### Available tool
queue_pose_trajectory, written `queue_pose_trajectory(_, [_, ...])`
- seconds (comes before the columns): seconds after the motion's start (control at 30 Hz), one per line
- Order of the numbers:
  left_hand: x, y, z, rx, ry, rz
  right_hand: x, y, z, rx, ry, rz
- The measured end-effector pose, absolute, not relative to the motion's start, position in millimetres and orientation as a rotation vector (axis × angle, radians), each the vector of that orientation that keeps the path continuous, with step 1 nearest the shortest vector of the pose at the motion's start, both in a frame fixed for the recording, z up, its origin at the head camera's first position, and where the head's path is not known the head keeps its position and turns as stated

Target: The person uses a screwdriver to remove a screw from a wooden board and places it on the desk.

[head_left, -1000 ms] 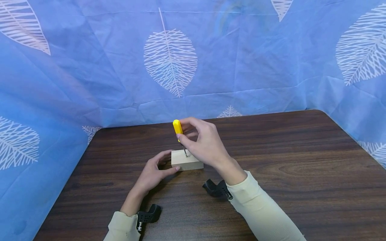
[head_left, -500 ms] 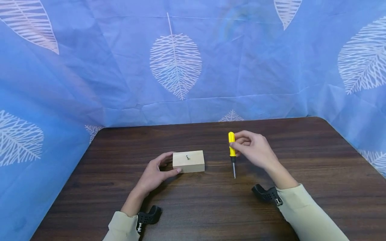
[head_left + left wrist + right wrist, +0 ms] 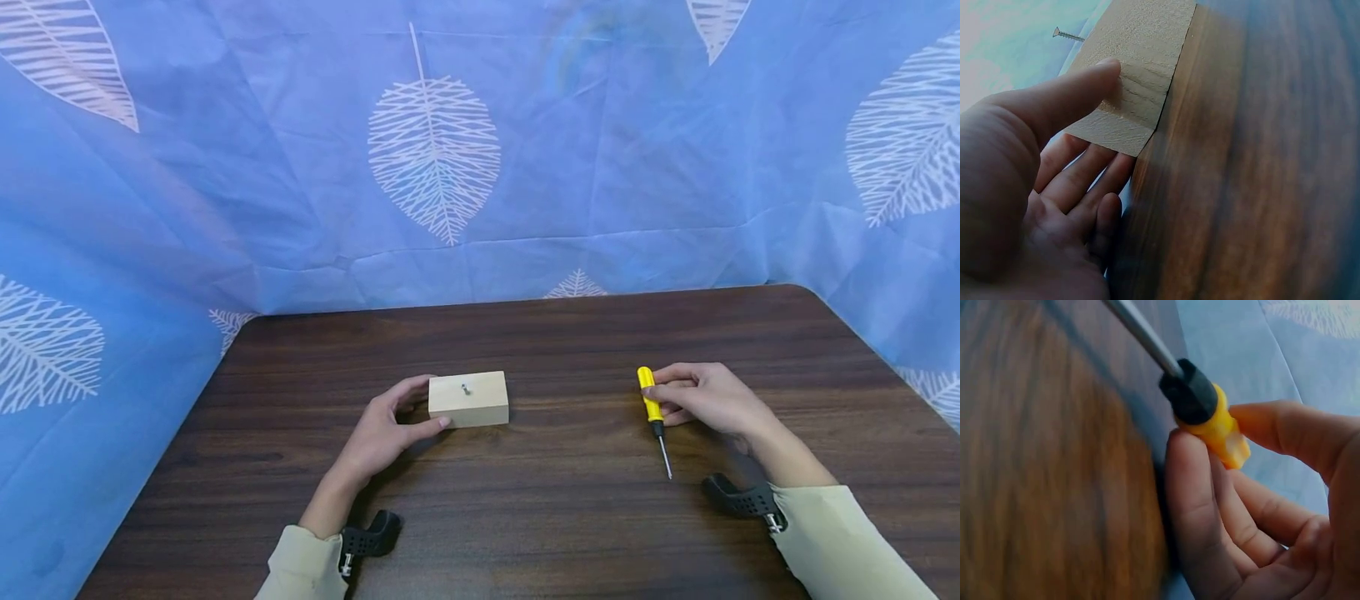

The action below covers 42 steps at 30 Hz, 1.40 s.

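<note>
A pale wooden block lies on the dark table, with a screw standing up out of its top face. My left hand grips the block's left end, thumb on the near side and fingers round the far side. In the left wrist view the screw shows its flat head and part of its threaded shank. Well to the right, my right hand pinches a yellow-handled screwdriver between thumb and fingers, its metal tip slanting down toward the table. The right wrist view shows the black collar of the screwdriver and its shaft.
The dark wood-grain table ends at the back against a blue cloth printed with white leaves. A black wrist mount sits at the left cuff, another black mount at the right one.
My right hand has lifted the screwdriver off the screw and carried it to the right, lower down near the table. The left hand and block have stayed in place.
</note>
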<state>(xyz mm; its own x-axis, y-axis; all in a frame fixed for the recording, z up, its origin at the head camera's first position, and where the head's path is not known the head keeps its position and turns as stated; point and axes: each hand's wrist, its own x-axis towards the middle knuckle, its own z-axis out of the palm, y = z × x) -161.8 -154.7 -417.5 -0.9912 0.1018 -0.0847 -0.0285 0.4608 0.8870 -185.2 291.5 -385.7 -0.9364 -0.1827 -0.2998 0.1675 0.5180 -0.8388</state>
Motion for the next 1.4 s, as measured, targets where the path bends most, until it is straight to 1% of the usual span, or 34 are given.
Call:
queue_pose_trajectory(0.17, [-162.4,-155.1,-416.8,0.073,2.579,1.566,-185.3,294.4,-384.1,0.036,2.458,-1.312])
queue_pose_trajectory(0.6, [-162.5,-153.3,-422.2,0.11,2.563,1.594,-179.6,295.3,-377.9,0.022,2.732,-0.977])
queue_pose_trajectory(0.73, [-162.6,-153.5,-422.0,0.12,2.564,1.592,-175.6,285.9,-370.6,-0.01,2.907,-0.946])
queue_pose_trajectory(0.8, [-162.3,-155.0,-420.9,0.118,2.567,1.595,-173.8,271.7,-364.1,-0.038,2.983,-0.977])
queue_pose_trajectory(0.9, [-162.2,-157.4,-419.4,0.114,2.572,1.598,-172.7,237.3,-355.7,-0.134,2.998,-1.105])
queue_pose_trajectory(1.03, [-162.8,-158.1,-418.9,0.112,2.587,1.584,-174.3,183.3,-359.8,-0.389,2.883,-1.353])
queue_pose_trajectory(1.17, [-163.2,-156.4,-420.9,0.119,2.59,1.585,-177.4,136.6,-369.3,-0.639,2.857,-1.433])
queue_pose_trajectory(1.27, [-163.1,-156.3,-422.2,0.124,2.591,1.591,-181.4,109.3,-375.4,-0.73,2.856,-1.437])
queue_pose_trajectory(1.4, [-162.9,-156.0,-422.9,0.131,2.584,1.607,-186.1,88.1,-380.9,-0.758,2.829,-1.444])
